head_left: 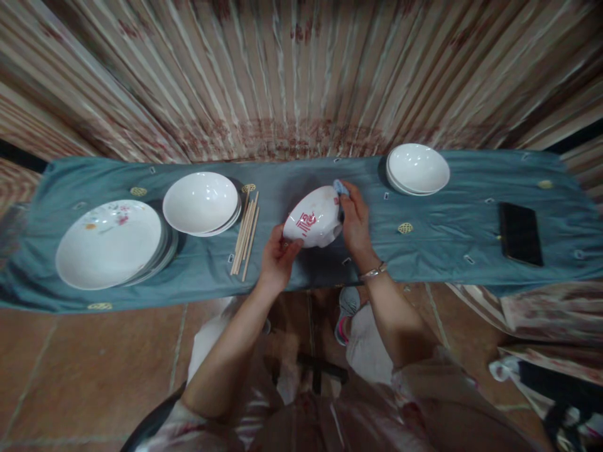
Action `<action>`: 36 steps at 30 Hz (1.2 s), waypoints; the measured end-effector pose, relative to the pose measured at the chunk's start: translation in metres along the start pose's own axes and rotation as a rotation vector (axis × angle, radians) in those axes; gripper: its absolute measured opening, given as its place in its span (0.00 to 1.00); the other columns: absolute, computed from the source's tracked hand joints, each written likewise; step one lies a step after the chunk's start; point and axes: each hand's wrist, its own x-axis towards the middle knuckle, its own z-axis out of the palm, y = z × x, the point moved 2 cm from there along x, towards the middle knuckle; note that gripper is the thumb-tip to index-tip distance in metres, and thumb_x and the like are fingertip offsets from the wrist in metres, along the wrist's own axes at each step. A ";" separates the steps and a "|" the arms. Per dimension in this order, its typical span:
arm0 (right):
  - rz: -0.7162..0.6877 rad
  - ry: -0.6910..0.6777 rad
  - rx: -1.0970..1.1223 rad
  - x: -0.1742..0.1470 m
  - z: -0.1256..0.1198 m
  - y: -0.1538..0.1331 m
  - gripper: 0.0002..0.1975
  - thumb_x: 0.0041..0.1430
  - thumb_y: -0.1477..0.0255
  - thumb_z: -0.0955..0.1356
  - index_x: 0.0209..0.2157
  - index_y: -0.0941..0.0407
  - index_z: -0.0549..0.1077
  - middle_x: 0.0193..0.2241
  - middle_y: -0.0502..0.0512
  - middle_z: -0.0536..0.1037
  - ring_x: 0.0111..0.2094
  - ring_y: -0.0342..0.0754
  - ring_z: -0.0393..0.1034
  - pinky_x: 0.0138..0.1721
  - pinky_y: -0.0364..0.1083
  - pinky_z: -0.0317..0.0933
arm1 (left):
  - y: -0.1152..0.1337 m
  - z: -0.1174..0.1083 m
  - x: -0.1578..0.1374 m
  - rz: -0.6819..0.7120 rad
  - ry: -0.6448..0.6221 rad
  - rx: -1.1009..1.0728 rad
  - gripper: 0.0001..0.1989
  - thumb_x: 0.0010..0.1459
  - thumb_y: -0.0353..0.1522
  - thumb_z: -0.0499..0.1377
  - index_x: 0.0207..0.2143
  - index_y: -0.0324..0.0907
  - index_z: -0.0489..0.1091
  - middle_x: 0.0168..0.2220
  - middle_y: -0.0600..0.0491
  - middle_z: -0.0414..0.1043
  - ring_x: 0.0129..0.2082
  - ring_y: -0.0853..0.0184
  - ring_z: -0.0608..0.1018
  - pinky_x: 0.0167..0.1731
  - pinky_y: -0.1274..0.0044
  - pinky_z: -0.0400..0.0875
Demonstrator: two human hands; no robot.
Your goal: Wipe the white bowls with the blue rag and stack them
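A white bowl (318, 213) with red lettering on its outside is tilted on its side above the middle of the cloth. Its lower left rim is gripped by my left hand (279, 256), thumb on the outer wall. At the bowl's right edge, my right hand (354, 216) is closed on a small blue cloth (339, 187) pressed against the rim. Part of the blue cloth is hidden by my fingers. Just left of my left hand lie several wooden chopsticks (245, 235), side by side.
To the left stand stacked white bowls (200, 204) and a stack of floral plates (110, 245). More stacked bowls (418, 168) sit at the back right, with a black phone (521, 232) farther right. A teal tablecloth (438, 238) covers the narrow table; a striped curtain (301, 81) hangs behind.
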 end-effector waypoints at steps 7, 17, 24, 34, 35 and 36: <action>-0.018 -0.044 -0.021 -0.006 0.007 -0.010 0.21 0.69 0.56 0.61 0.54 0.52 0.73 0.53 0.56 0.79 0.56 0.51 0.71 0.63 0.55 0.63 | -0.001 0.000 -0.001 -0.023 0.010 -0.002 0.25 0.48 0.43 0.72 0.46 0.44 0.72 0.38 0.52 0.77 0.36 0.65 0.77 0.39 0.74 0.72; -0.146 -0.144 -0.137 -0.019 0.012 -0.030 0.22 0.71 0.56 0.59 0.57 0.50 0.72 0.56 0.58 0.78 0.58 0.54 0.70 0.64 0.57 0.61 | 0.013 -0.008 0.007 0.104 0.107 0.114 0.26 0.52 0.51 0.68 0.47 0.43 0.76 0.45 0.49 0.78 0.45 0.61 0.77 0.48 0.72 0.71; -0.214 -0.171 -0.193 -0.023 0.014 -0.032 0.23 0.72 0.58 0.57 0.59 0.52 0.70 0.59 0.60 0.76 0.61 0.54 0.68 0.66 0.58 0.60 | 0.018 -0.010 0.008 0.139 0.146 0.097 0.22 0.50 0.48 0.71 0.41 0.43 0.79 0.39 0.50 0.79 0.38 0.65 0.77 0.41 0.75 0.72; -0.537 -0.320 -0.443 -0.042 0.028 -0.065 0.21 0.72 0.69 0.58 0.61 0.55 0.70 0.63 0.64 0.70 0.68 0.56 0.58 0.70 0.63 0.53 | 0.023 -0.003 0.003 0.087 0.131 -0.004 0.19 0.50 0.46 0.71 0.39 0.44 0.77 0.31 0.54 0.75 0.30 0.69 0.73 0.32 0.77 0.70; -0.551 -0.324 -0.456 -0.043 0.030 -0.067 0.21 0.72 0.69 0.58 0.60 0.55 0.71 0.63 0.63 0.71 0.69 0.57 0.58 0.70 0.63 0.52 | 0.023 -0.003 0.003 0.079 0.130 -0.004 0.20 0.49 0.46 0.71 0.39 0.44 0.77 0.31 0.55 0.75 0.30 0.69 0.73 0.32 0.77 0.70; -0.557 -0.328 -0.464 -0.044 0.031 -0.068 0.21 0.72 0.69 0.58 0.60 0.55 0.71 0.63 0.63 0.71 0.69 0.57 0.58 0.69 0.64 0.52 | 0.024 -0.004 0.003 0.072 0.130 -0.001 0.20 0.49 0.46 0.71 0.39 0.44 0.77 0.32 0.55 0.75 0.30 0.69 0.73 0.33 0.77 0.71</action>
